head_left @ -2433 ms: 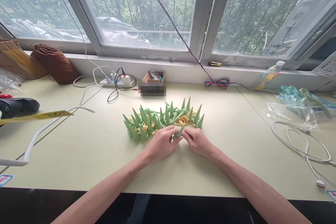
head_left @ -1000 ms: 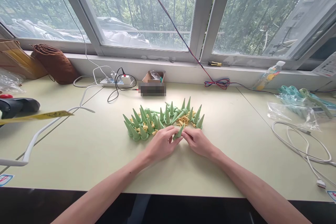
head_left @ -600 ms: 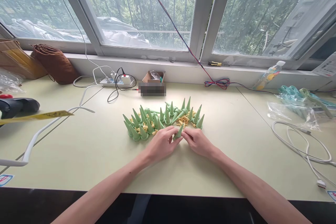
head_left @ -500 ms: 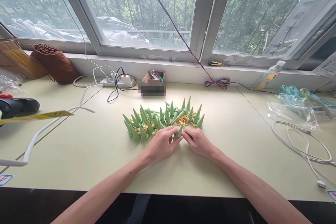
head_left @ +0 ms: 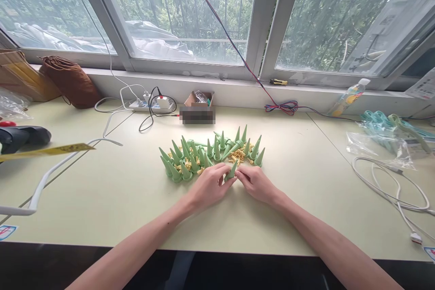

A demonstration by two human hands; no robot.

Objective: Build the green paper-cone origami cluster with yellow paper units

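A green plastic plant-watering spike [head_left: 231, 171], its point up and leaning slightly right, is pinched between the thumb and fingers of my left hand [head_left: 211, 184]. My right hand [head_left: 254, 182] is closed beside it, fingertips pressed together at the spike's right side; whatever they grip is hidden. Just beyond both hands lies a heap of small yellow valve-like pieces [head_left: 238, 156]. Several more green spikes [head_left: 186, 172] stand in a cluster to the left, with yellow pieces among them. Others stand at the right [head_left: 258, 158], and some lie on their sides behind.
Behind the spikes sit a small open cardboard box [head_left: 200, 98] and a power strip [head_left: 136, 107] with plugs. A bottle [head_left: 350, 97], plastic bags [head_left: 390, 145] and a white cable [head_left: 396, 204] are on the right. A brown pouch [head_left: 70, 82] and a thick grey cable [head_left: 42, 186] occupy the left.
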